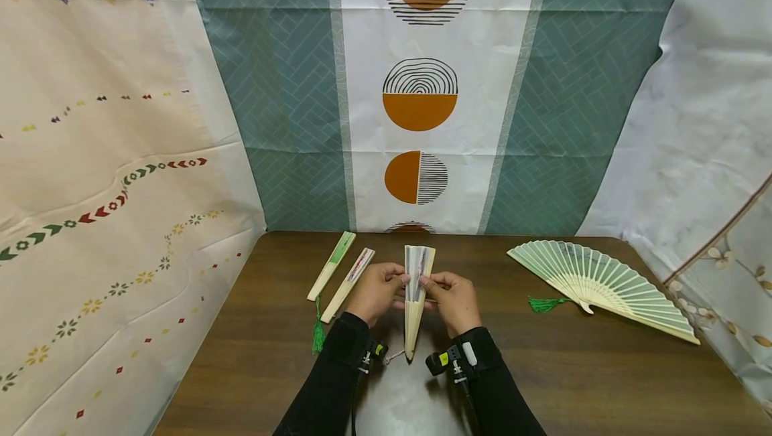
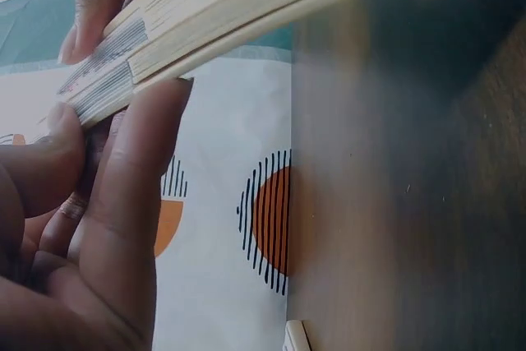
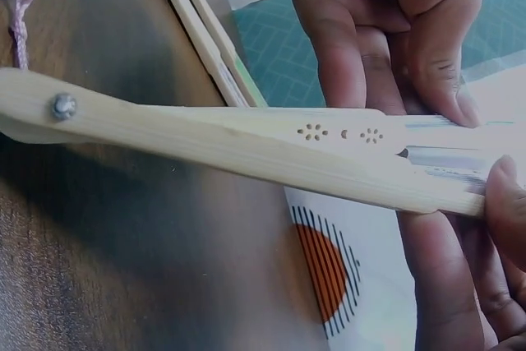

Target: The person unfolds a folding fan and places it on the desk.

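A nearly folded hand fan (image 1: pixel 413 309) with pale wooden ribs is held upright between both hands above the table. My left hand (image 1: pixel 375 292) pinches its left edge, and my right hand (image 1: pixel 454 301) pinches the right edge, thumbs facing me. In the right wrist view the fan (image 3: pixel 246 141) shows small flower-shaped cutouts, a metal rivet (image 3: pixel 63 106) and a pinkish cord (image 3: pixel 20 18) at its pivot end. Seen from the left wrist, the fan's ribs (image 2: pixel 246 14) are stacked close, with folded printed leaf between the fingers.
Two folded fans, one green (image 1: pixel 332 265) and one whitish (image 1: pixel 348 284), lie left of my hands, with a green tassel (image 1: pixel 318 335) beside them. To the right lies a spread pale green fan (image 1: pixel 594 278) with its own tassel (image 1: pixel 545 304). The brown table (image 1: pixel 241 355) meets a patterned cloth (image 1: pixel 289 121) behind.
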Demonstrator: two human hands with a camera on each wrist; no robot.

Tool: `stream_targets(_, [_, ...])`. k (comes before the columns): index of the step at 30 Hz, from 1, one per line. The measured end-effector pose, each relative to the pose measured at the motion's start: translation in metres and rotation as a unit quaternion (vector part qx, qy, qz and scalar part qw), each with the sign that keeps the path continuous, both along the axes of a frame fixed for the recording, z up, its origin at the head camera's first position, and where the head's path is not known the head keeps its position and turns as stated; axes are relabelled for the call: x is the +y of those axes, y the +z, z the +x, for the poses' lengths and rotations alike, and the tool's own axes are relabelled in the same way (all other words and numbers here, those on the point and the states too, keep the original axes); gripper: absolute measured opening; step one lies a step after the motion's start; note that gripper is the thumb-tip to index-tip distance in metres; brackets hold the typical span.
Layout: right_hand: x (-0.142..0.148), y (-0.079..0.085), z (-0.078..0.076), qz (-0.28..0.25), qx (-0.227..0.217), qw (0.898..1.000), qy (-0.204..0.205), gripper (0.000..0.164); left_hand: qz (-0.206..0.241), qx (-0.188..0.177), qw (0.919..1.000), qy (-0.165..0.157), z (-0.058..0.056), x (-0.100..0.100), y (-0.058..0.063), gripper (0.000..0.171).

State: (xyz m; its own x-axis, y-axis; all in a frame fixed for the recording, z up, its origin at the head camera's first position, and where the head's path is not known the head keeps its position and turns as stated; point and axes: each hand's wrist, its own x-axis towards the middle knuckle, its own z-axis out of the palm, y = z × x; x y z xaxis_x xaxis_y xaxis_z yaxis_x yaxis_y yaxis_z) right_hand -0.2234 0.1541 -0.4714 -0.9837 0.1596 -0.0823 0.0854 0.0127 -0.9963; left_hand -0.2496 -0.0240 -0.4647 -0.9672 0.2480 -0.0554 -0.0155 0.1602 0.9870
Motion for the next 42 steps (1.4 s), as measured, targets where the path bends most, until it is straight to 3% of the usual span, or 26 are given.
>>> stream_targets(24, [0.011, 0.006, -0.003, -0.036, 0.006, 0.997, -0.071, 0.024, 0.078, -0.002, 0.9934, 0.084, -0.004, 0.002, 0.003, 0.018])
stream_targets(42, [0.024, 0.006, -0.008, -0.091, 0.012, 0.991, -0.102, 0.023, 0.138, -0.01, 0.9833, 0.118, -0.005, 0.003, 0.001, 0.025])
